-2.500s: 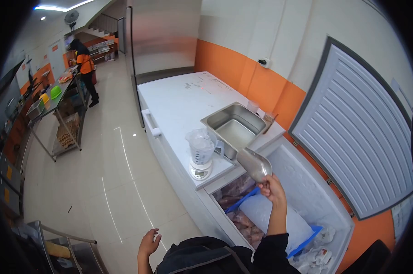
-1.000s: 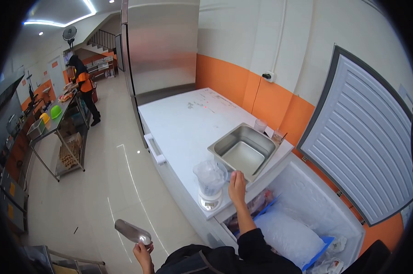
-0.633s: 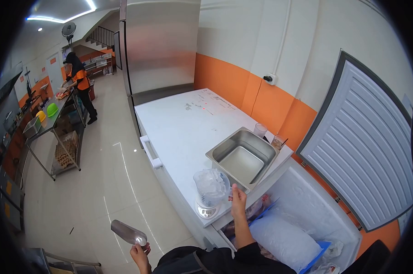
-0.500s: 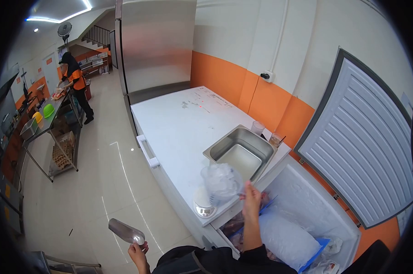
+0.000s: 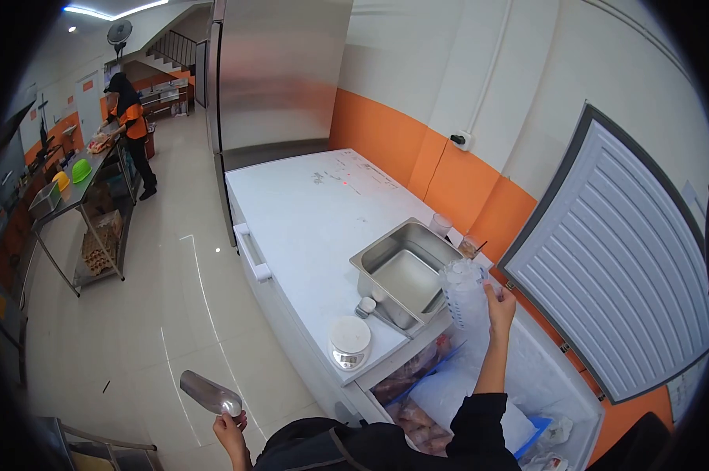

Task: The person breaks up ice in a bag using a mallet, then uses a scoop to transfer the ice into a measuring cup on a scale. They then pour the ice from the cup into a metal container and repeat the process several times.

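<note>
My left hand, at the lower left, is closed on the metal scoop, held over the floor. My right hand pinches a clear measuring jug that seems to hold ice, just right of the steel pan and above the open freezer. A white kitchen scale sits on the white lid's near corner with nothing on its plate. Between scale and pan lies a small object with a white top. Behind the pan stand two glasses.
The open chest freezer holds bags of ice and frozen food. Its raised lid leans by the wall at right. A tall steel fridge stands behind. Far left, a person works at a steel table with bowls.
The jug in my right hand has moved right, from above the scale to beyond the pan's right side. The scale's plate and the small object are now uncovered. My left hand still holds the scoop.
</note>
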A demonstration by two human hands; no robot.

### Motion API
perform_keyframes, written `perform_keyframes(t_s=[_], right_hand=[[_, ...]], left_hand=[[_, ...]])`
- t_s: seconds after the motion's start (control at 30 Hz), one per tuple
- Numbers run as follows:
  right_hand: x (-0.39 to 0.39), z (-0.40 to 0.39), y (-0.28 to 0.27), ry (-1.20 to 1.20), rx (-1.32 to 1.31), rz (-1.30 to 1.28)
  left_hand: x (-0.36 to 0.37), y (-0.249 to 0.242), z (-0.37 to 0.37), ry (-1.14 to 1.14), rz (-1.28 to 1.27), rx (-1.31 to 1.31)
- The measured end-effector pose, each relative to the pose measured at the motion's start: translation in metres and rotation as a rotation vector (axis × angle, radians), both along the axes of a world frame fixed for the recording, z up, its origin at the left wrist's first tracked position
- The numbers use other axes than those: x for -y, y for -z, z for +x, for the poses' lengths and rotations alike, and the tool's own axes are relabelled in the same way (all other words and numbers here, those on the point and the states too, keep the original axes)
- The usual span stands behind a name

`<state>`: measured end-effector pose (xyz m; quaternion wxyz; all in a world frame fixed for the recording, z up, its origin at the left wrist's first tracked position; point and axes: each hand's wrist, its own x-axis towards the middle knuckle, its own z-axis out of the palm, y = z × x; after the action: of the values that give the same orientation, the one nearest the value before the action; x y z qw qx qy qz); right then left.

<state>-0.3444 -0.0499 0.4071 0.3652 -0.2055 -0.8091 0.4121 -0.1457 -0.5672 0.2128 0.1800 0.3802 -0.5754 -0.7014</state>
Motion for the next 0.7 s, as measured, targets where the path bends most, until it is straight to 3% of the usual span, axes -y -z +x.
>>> perform_keyframes(t_s=[0.17, 0.7], right_hand=[[-0.005, -0.018, 0.009, 0.098, 0.059, 0.233], [0.015, -0.044, 0.010, 0.053, 0.016, 0.813]], left_hand=[[0.006, 0.002, 0.009, -0.057, -0.020, 0.010], [0.004, 0.005, 0.026, -0.130, -0.018, 0.035]])
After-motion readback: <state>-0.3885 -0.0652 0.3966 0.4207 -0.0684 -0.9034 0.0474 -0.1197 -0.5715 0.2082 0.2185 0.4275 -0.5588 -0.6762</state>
